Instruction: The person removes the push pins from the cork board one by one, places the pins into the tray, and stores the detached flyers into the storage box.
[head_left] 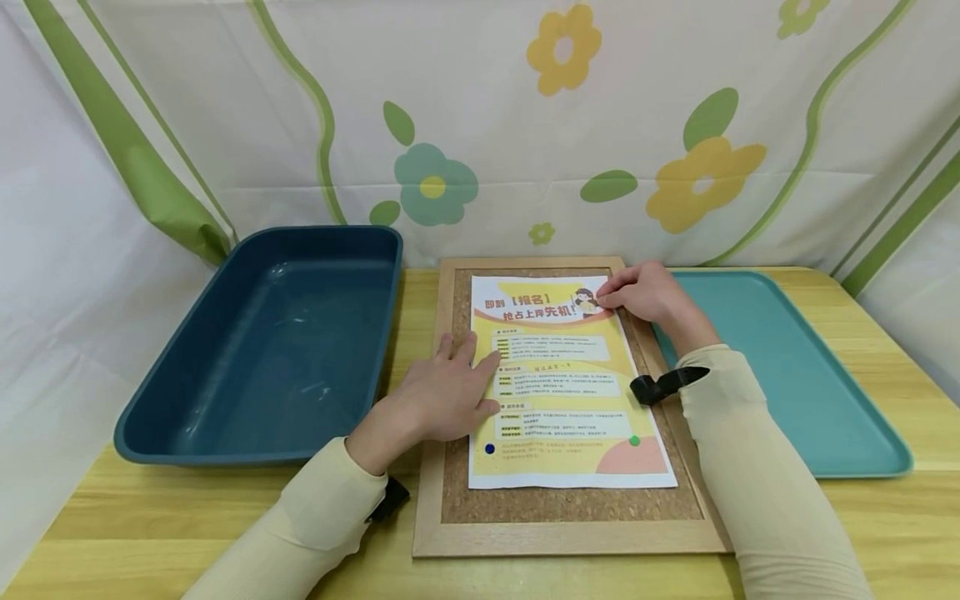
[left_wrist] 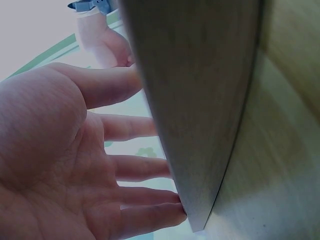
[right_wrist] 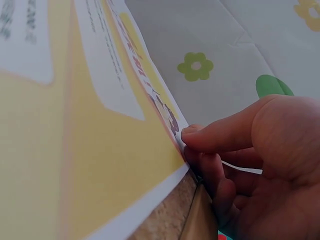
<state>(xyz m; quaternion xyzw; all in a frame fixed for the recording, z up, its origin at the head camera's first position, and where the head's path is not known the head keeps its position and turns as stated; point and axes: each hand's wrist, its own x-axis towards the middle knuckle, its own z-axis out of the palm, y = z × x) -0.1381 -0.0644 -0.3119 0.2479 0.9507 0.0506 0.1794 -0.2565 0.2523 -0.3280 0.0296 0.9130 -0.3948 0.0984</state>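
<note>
Currently, nothing is seen inside the dark blue tub [head_left: 262,350], which stands at the left on the wooden table [head_left: 885,533]. Just beside the tub lies a cork board [head_left: 570,500] in a pale wood frame, and a yellow flyer [head_left: 558,392] is laid on the cork. The left hand [head_left: 450,392] is spread flat with straight fingers, its fingertips pressed on the flyer's left edge; in the left wrist view the fingers [left_wrist: 140,167] are seen stretched out against the board's edge. Two round pins are seen low on the sheet, a blue one [head_left: 490,448] near the lower left corner and a green one [head_left: 634,440] towards the lower right. At the upper right corner the right hand [head_left: 645,293] is curled, and its thumb and fingers [right_wrist: 210,137] are closed at the paper's corner; whether a pin is held there cannot be told, as the fingertips hide the spot. A teal tray [head_left: 817,392] lies at the far right, touching or nearly touching the board's frame.

For the corner work to go well, the sheet should be kept flat and still by steady pressure from the left hand, so that no wrinkle is dragged across the paper. The corner should be handled with a light, close pinch and moved straight up or down, not sideways, lest the paper be torn at the pinned lower edge. The board itself should be kept from sliding on the table.
</note>
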